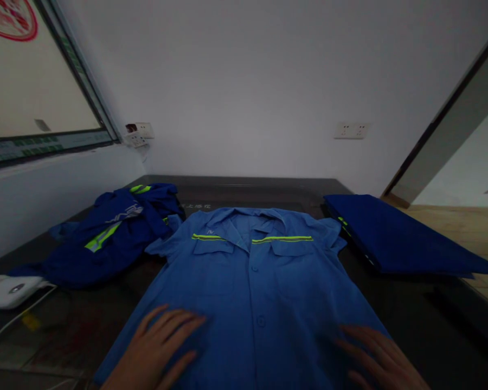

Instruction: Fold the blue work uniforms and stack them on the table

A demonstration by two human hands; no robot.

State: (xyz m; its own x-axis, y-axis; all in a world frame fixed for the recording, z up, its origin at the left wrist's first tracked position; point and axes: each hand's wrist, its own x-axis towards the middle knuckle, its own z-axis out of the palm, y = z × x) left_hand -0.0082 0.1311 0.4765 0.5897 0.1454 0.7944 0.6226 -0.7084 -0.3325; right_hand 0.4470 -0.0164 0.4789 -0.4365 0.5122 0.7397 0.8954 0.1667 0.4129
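A blue short-sleeved work shirt (228,281) with yellow-green stripes lies spread out, buttoned front up, its collar toward the wall. My left hand (158,346) is over the lower left part of the shirt, fingers stretched out and apart. Over the lower right side is my right hand (376,357), its fingers also extended and somewhat blurred. Neither hand grips anything; whether the palms press on the cloth is hard to tell. The shirt's hem is out of view below.
On the dark table (244,189), a heap of darker blue clothing (114,233) lies left and a folded blue garment (394,233) right. A white device (12,290) with a cable sits at the left edge. Wall sockets (352,130) are behind, a window (40,70) at the left.
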